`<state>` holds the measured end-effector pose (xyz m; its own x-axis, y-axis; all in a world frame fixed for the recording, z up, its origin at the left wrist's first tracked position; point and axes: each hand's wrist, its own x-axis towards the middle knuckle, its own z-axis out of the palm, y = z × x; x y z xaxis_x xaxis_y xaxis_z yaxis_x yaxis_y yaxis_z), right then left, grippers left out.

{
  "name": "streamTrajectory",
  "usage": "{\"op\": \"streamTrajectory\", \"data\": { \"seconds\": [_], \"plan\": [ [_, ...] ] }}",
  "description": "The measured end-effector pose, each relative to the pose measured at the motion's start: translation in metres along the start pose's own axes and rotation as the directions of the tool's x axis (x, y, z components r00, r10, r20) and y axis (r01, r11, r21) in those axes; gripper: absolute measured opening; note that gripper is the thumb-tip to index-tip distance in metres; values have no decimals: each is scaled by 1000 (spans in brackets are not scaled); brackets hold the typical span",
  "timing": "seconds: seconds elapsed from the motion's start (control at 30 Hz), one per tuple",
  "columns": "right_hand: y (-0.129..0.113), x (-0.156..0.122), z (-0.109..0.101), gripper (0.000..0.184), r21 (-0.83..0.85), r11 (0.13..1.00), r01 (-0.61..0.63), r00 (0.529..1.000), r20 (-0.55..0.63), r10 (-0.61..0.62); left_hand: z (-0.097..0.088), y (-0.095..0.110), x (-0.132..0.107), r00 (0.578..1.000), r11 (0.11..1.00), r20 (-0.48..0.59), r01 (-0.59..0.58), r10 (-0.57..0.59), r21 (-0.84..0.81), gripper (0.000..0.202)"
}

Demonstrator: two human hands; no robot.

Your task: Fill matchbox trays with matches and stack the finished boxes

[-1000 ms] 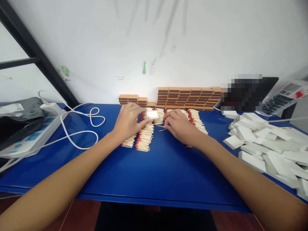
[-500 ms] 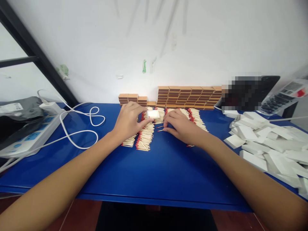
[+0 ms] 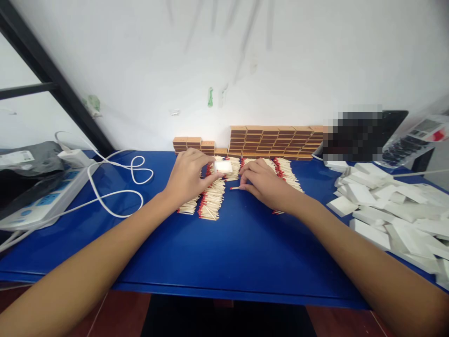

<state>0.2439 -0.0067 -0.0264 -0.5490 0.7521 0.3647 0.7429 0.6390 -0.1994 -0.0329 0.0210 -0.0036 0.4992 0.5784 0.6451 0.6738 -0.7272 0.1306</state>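
My left hand [image 3: 191, 175] pinches a small white matchbox tray [image 3: 223, 167] between thumb and fingers, just above the matches. What lies inside the tray is too small to make out. My right hand [image 3: 259, 181] is closed, thumb against fingertips, on a red-tipped match [image 3: 235, 188] whose head points left. Rows of loose matches [image 3: 210, 201] lie on the blue table under and beside my left hand. More matches [image 3: 289, 173] are spread behind and to the right of my right hand, which hides part of them.
Stacked matchboxes [image 3: 277, 140] with brown striking sides line the wall. White trays [image 3: 393, 201] lie heaped on the right of the blue table [image 3: 224, 252]. On the left are a power strip [image 3: 52, 196] and a looping white cable [image 3: 105, 201]. A dark, partly pixelated device [image 3: 393, 131] leans at back right.
Two matches showed at my right fingertips before; now one shows there. The right fingers have shifted slightly. My left hand and the tray have stayed nearly still.
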Motion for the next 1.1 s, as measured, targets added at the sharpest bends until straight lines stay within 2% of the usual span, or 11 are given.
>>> {"op": "streamTrajectory", "data": {
  "seconds": [0.17, 0.3, 0.47, 0.6, 0.67, 0.77, 0.87, 1.0, 1.1],
  "plan": [
    [-5, 2, -13, 13, 36, 999, -7, 982, -187, 14, 1, -1, 0, 1000, 1000, 12, -18, 18, -5, 31],
    [-19, 4, -14, 11, 38, 999, -8, 954, -300, 19, 2, 4, -2, 994, 993, 23, -104, 105, -54, 33],
    [-31, 4, -7, 15, 16, 1000, 15, 961, -278, -10, 2, 15, -4, 984, 980, 54, -163, 170, -113, 33],
    [-30, 3, -5, 15, 32, 999, 24, 952, -306, -13, 1, 13, -4, 983, 982, 48, -175, 179, -76, 33],
    [-27, 4, -6, 14, 44, 999, 12, 946, -323, 2, 0, 9, -3, 989, 989, 30, -147, 148, -33, 34],
    [-22, 4, -4, 14, 30, 999, -11, 945, -326, 20, -2, 3, 0, 1000, 999, -2, -29, 29, 15, 33],
    [-16, 2, 4, 12, -18, 1000, -5, 963, -271, 0, -3, -1, 2, 997, 998, -19, 69, -68, 16, 28],
    [-11, 1, 15, 15, -49, 999, 6, 986, -167, -14, -1, -2, 2, 997, 997, -36, 74, -74, 19, 28],
    [-10, 0, 17, 17, -53, 999, 1, 987, -159, -10, 0, -1, 1, 998, 998, -41, 55, -54, 24, 28]
  ]
}}
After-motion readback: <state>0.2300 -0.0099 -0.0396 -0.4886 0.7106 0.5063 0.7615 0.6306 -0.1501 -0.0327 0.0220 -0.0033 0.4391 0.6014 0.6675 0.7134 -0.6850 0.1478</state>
